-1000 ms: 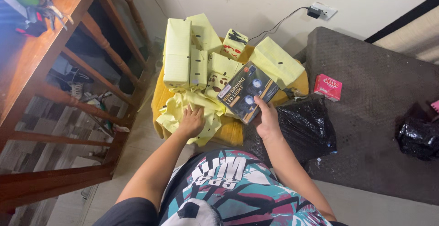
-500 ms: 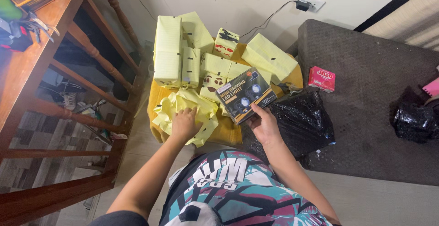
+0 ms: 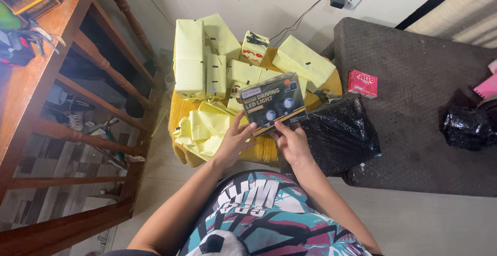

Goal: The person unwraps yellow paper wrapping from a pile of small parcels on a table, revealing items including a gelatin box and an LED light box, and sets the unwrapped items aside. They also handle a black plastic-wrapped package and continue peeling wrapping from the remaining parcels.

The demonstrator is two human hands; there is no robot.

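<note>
— Hands first: what do they hold?
— Both grasp one dark product box (image 3: 273, 103) with lamps pictured on its front. Her left hand (image 3: 235, 141) has fingers on the box's lower left edge; the right hand (image 3: 291, 141) pinches the lower right edge.
— Where is the box?
— Raised above a yellow stool (image 3: 259, 150), just over loose sheets of yellow paper (image 3: 204, 126).
— And behind it?
— Parcels wrapped in yellow paper (image 3: 190, 59) stacked on the stool, some taped with black strips. A black plastic bag (image 3: 339, 131) lies just right of the hands, against a dark sofa (image 3: 414, 80) carrying a small red box (image 3: 362, 83).
</note>
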